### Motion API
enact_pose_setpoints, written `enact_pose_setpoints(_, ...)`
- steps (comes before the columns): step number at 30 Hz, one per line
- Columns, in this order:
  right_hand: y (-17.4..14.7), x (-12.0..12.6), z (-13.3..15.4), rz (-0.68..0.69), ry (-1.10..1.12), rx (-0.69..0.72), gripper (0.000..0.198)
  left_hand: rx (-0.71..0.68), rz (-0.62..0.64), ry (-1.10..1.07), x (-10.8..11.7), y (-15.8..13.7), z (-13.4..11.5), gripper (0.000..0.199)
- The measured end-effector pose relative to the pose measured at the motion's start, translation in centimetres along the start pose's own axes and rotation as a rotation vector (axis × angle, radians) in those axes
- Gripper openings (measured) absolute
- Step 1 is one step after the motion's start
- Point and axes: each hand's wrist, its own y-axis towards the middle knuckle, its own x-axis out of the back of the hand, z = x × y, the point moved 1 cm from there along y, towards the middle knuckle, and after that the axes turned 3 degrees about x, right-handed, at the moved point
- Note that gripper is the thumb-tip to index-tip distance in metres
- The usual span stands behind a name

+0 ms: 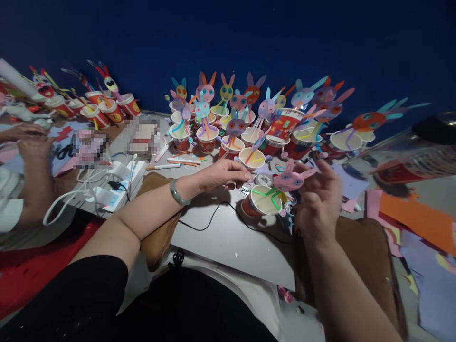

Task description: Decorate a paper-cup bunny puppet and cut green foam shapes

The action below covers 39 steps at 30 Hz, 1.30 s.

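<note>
In the head view, a paper cup (249,209) stands on the table (228,256) between the person's two hands, with a pink paper rabbit head (290,181) raised over its rim on bent green legs (276,200). The left hand (228,175), a bracelet (176,192) on its wrist, has its fingers drawn together just beside a roll of tape (264,179); whether they pinch anything I cannot tell. The right hand (318,199) is half curled right beside the rabbit head, and I cannot tell whether it grips the head's edge. A black cord (210,223) runs across the table in front of the cup. Behind, similar cups (207,142) with paper rabbits stand clustered before a dark blue wall (228,38). Orange paper (416,216) lies at the right; at the left, near a white power strip (126,183), shows a co-worker's arm (37,180).
</note>
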Motion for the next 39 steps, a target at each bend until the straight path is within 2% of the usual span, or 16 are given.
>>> enact_pose_setpoints(2, -0.1, 0.1, 1.0, -0.163, -0.198, 0.261, 0.058, -0.015, 0.017, -0.003, -0.2, -0.3, -0.2, 0.031)
enact_pose_setpoints(4, -0.5, 0.1, 2.1, -0.231, -0.417, 0.52, 0.05, -0.034, 0.035, 0.011, -0.6, -0.7, -0.5, 0.033)
enact_pose_setpoints(6, -1.1, -0.3, 3.2, -0.143, -0.584, 0.697, 0.049, -0.052, 0.053, 0.023, -1.1, -1.1, -0.8, 0.035)
enact_pose_setpoints(8, -1.8, -0.9, 4.1, 0.004, -0.681, 0.748, 0.047, -0.066, 0.065, 0.043, -1.7, -1.6, -1.0, 0.035)
enact_pose_setpoints(10, -2.4, -1.4, 4.8, 0.088, -0.732, 0.738, 0.041, -0.069, 0.065, 0.07, -2.2, -1.9, -1.0, 0.035)
enact_pose_setpoints(13, -2.7, -2.1, 5.4, 0.14, -0.768, 0.658, 0.033, -0.1, 0.057, 0.106, -2.7, -2.0, -0.9, 0.034)
enact_pose_setpoints(18, -2.6, -2.4, 5.7, 0.142, -0.732, 0.517, 0.028, -0.254, 0.054, 0.195, -3.2, -2.0, -1.0, 0.024)
enact_pose_setpoints(21, -2.6, -2.5, 5.8, 0.141, -0.687, 0.483, 0.024, -0.279, 0.054, 0.218, -3.3, -2.0, -0.9, 0.025)
enact_pose_setpoints(29, -2.6, -3.1, 5.6, 0.14, -0.576, 0.347, 0.011, -0.285, 0.055, 0.234, -3.5, -2.0, -0.4, 0.027)
enact_pose_setpoints(35, -2.9, -2.8, 4.9, 0.102, -0.404, 0.197, 0.007, -0.213, 0.0, 0.194, -3.6, -2.1, -0.6, 0.046)
enact_pose_setpoints(39, -3.2, -2.5, 4.4, 0.075, -0.377, 0.124, 0.005, -0.183, -0.017, 0.133, -3.5, -2.0, -0.2, 0.04)
